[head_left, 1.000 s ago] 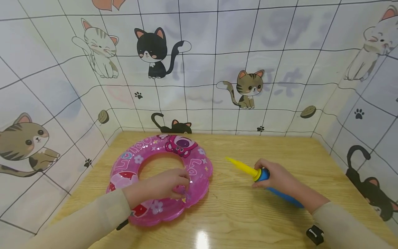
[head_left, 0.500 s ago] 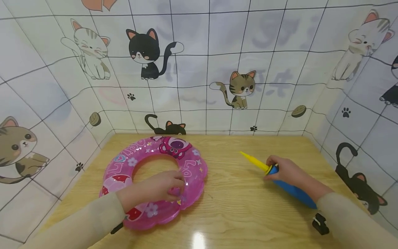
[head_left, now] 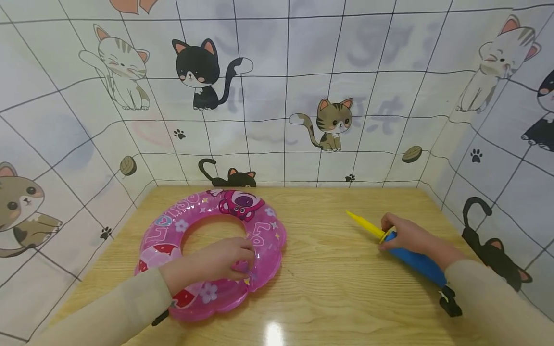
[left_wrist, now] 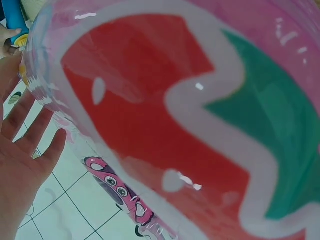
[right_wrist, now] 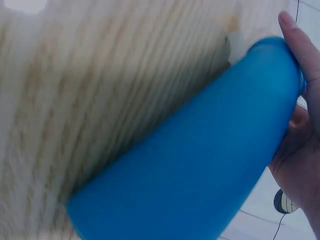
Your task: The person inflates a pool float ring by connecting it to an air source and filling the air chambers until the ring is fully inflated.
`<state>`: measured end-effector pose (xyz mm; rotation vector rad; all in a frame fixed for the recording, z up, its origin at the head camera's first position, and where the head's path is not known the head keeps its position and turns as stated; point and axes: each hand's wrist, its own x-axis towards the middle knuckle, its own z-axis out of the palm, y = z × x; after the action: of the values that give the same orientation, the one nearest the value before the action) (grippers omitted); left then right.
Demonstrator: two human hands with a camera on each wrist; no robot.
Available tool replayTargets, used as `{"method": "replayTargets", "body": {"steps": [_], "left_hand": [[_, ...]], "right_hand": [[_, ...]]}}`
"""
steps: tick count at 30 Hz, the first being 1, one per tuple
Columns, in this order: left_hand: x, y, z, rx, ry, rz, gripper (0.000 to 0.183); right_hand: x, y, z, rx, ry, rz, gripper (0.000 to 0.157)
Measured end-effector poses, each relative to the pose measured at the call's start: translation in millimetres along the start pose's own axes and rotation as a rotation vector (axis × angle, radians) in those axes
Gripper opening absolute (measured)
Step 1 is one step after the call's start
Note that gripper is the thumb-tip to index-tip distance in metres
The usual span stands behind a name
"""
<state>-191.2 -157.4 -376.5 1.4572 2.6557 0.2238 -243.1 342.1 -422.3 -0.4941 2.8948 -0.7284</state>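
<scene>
A pink inflatable swim ring (head_left: 264, 235) with printed flowers and strawberries lies on the left half of the table. My left hand (head_left: 220, 259) reaches across it, fingers bent down onto its right lower part, with a bit of pink between thumb and fingers. The strawberry print on the ring (left_wrist: 150, 85) fills most of the left wrist view. On the right, my right hand (head_left: 407, 235) grips a blue hand pump (head_left: 417, 264) near its front end. The pump's yellow nozzle (head_left: 365, 226) points up and left, apart from the ring. Its blue body (right_wrist: 200, 145) slants across the right wrist view.
The wooden table (head_left: 320, 298) is bounded by a white cloth backdrop (head_left: 264, 96) with a grid and cartoon cats at the back and sides. A black wrist strap (head_left: 450, 302) shows below the right sleeve.
My right hand has drawn the pump to the right, away from the ring, and more of its blue body shows. The left hand stays on the ring. The head view has shifted slightly.
</scene>
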Motion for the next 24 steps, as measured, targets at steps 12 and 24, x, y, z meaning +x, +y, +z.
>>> {"method": "replayTargets", "body": {"steps": [12,24], "left_hand": [[0.8,1.1,-2.5,-0.008,-0.021,-0.028,0.02],[-0.7,-1.7,0.3,-0.012,-0.009,-0.029,0.022]], "right_hand": [[-12,9,-19.9,0.17,-0.185,-0.03,0.069],[-44,20,-45.1,0.309,-0.386,-0.03,0.08]]}}
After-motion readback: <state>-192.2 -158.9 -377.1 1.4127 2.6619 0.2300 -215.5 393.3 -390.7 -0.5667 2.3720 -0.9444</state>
